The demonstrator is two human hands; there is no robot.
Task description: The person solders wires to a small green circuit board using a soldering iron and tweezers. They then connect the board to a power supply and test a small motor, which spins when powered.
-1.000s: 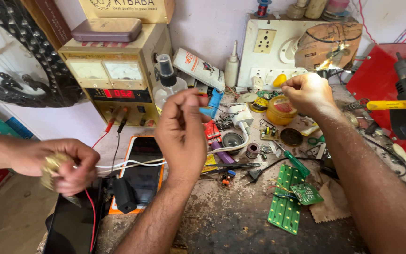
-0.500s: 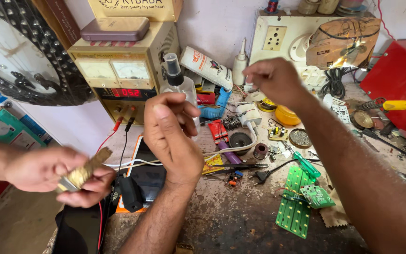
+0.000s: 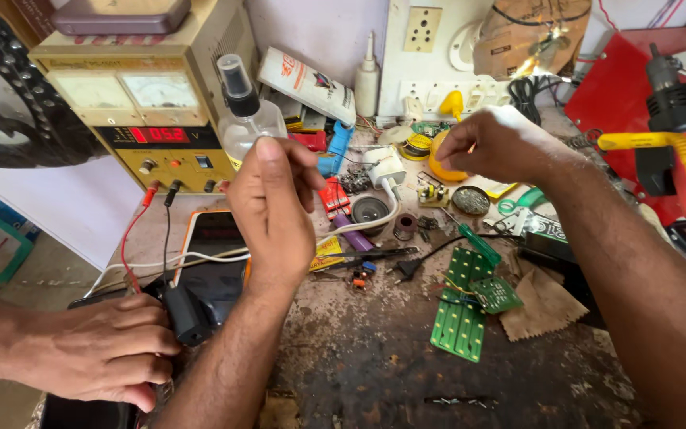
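At a cluttered repair worktop (image 3: pixel 406 373), the left hand (image 3: pixel 271 210) hovers raised with fingers together and empty beside a spray bottle (image 3: pixel 246 115), while the right hand (image 3: pixel 498 143), grip unclear, best moves slowly among small parts near a yellow solder reel (image 3: pixel 441 167).

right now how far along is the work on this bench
Done: the power supply is on, its red display lit and its leads plugged in. In hand: the left hand is raised with fingertips pinched, anything held too small to see; the right hand reaches by the yellow tub. Left: the green circuit boards lie loose, untouched. Another person's hand rests by a black adapter.
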